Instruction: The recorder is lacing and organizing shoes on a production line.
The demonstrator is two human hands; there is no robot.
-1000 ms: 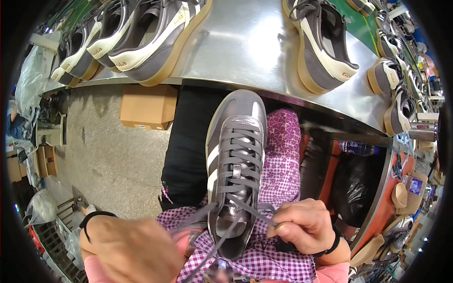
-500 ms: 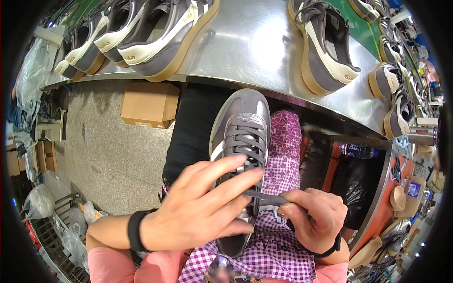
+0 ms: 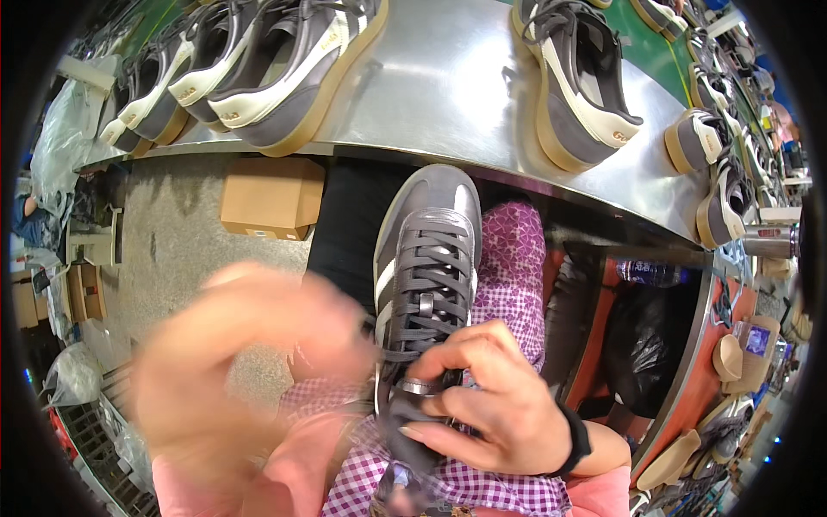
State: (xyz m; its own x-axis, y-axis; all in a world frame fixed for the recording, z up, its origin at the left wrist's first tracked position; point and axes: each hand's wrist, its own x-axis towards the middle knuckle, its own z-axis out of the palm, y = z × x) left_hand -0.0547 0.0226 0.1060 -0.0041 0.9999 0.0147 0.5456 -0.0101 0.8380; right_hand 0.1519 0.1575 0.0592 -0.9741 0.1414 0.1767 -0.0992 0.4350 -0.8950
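Observation:
A dark grey sneaker [image 3: 439, 196] with white side stripes rests across my lap, toe pointing away from me. Flat grey laces [image 3: 431, 267] cross its front through most of the eyelets. My right hand [image 3: 482, 401] is closed on the sneaker at the top of the lacing, by the tongue; its fingers hide what exactly they pinch there. To the left of the sneaker, my left hand [image 3: 258, 345] is smeared by motion, so its fingers cannot be made out. Any lace end in it is not visible.
Ahead stands a metal bench [image 3: 431, 86] with similar sneakers [image 3: 284, 95] at left and another sneaker [image 3: 586, 95] at right. A cardboard box [image 3: 269, 196] lies on the floor below. At right are a red shelf [image 3: 689, 345] and a black bag [image 3: 642, 345].
My left hand has swung left, off the laces. My right hand has let go of the stretched lace's former spot and moved left onto the sneaker's top opening.

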